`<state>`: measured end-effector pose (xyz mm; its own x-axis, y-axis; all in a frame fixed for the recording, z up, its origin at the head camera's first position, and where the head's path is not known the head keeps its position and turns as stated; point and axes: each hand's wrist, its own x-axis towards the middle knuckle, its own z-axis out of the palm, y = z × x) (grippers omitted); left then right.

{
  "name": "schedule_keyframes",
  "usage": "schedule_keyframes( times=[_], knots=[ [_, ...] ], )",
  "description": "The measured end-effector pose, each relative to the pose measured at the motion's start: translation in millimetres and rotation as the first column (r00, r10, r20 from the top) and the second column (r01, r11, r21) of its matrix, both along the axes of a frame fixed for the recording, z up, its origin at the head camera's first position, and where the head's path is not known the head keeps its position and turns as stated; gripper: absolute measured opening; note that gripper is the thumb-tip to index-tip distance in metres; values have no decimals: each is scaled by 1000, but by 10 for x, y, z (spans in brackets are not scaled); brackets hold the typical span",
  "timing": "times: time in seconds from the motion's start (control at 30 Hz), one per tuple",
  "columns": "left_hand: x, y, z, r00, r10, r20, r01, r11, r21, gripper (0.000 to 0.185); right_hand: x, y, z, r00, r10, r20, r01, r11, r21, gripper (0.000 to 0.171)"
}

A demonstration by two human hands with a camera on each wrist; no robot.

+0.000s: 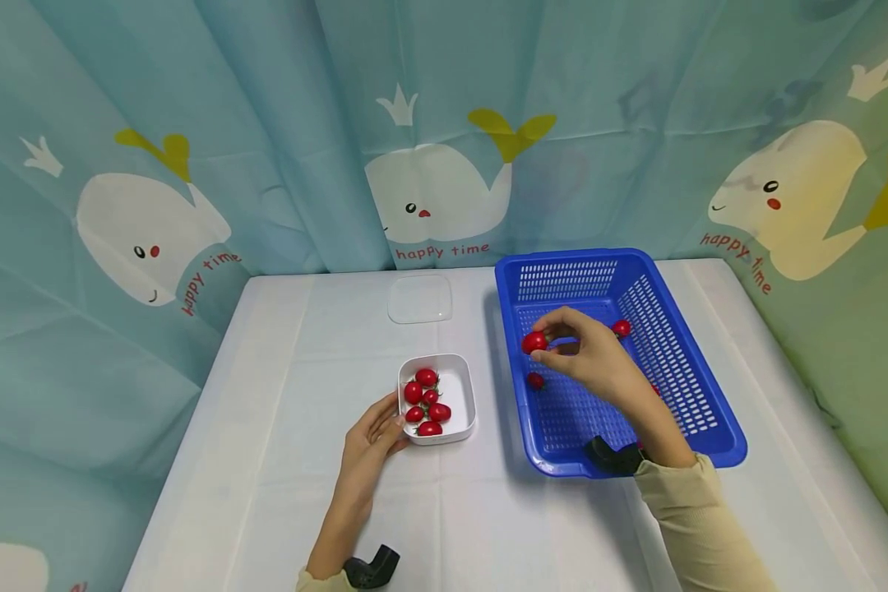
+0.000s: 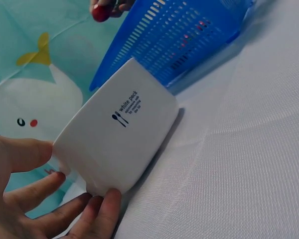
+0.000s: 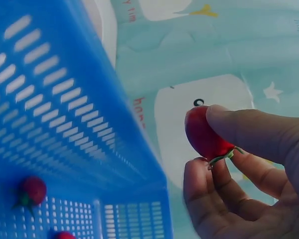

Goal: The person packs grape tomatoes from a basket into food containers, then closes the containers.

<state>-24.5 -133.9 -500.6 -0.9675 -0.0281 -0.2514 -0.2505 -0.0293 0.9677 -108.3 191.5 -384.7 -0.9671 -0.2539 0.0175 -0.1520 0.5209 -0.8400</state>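
My right hand (image 1: 588, 353) pinches a cherry tomato (image 1: 534, 342) between thumb and fingertips, above the left side of the blue basket (image 1: 699, 362). In the right wrist view the tomato (image 3: 207, 133) shows a green stem end. With thumb and fingers my left hand (image 1: 371, 440) grips the left front corner of a small white container (image 1: 461, 395). Several red cherry tomatoes (image 1: 440, 413) lie inside it, mostly toward its left side. Printed words and cutlery mark the container's wall (image 2: 114, 129) in the left wrist view.
Loose tomatoes lie in the basket, one (image 1: 536, 381) below my right hand and another (image 1: 622, 328) near its far right wall. A clear lid (image 1: 419, 299) lies behind the container on the white tablecloth (image 1: 311, 395). A whale-print curtain (image 1: 281, 123) hangs behind the table.
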Motion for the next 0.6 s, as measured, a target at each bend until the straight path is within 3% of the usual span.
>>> schedule_keyframes(
  times=[0.33, 0.6],
  knots=[
    [-5, 5, -3, 1000, 4, 1, -4, 1000, 4, 48, 64, -251, -45, 997, 0, 73, 5, 997, -80, 34],
    [-1, 2, -6, 1000, 3, -18, -3, 1000, -8, 49, 115, -482, -99, 999, 10, 48, -3, 989, -150, 33]
  ],
)
